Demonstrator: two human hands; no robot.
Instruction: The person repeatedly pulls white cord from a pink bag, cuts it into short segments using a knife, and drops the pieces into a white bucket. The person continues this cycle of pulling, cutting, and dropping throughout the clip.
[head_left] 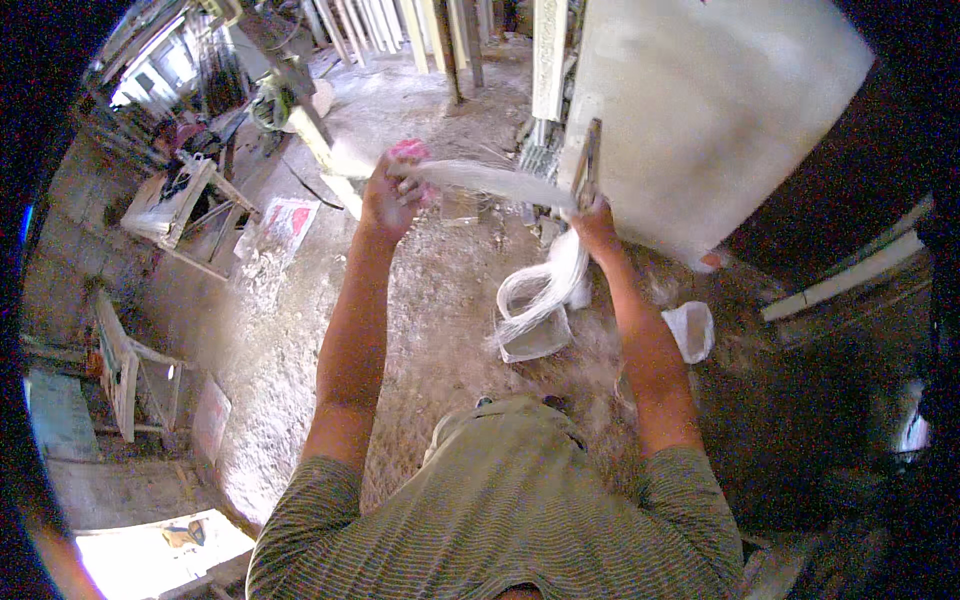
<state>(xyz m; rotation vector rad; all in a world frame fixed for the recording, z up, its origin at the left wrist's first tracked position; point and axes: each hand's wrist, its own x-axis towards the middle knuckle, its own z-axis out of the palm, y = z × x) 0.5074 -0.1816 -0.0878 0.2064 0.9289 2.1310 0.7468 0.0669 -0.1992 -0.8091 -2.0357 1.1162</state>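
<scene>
A hank of long white fibres (490,180) stretches between my two raised hands. My left hand (392,195) is closed round its left part, with pink material (409,150) showing at the fingers; I cannot tell whether that is a cloth or a bag. My right hand (597,228) grips the hank at its other end. A brown upright wooden piece (588,160) stands right at this hand; whether I hold it is unclear. From below the right hand, loose fibres hang in a loop (530,290) down to a pale, open container (537,350) on the floor.
A large pale panel (710,110) stands at the right, and a white container (690,330) sits below it. Wooden frames (125,370) and a low bench (180,205) are at the left. Pale strips (375,25) lean at the back. The dusty floor (290,360) looks rough.
</scene>
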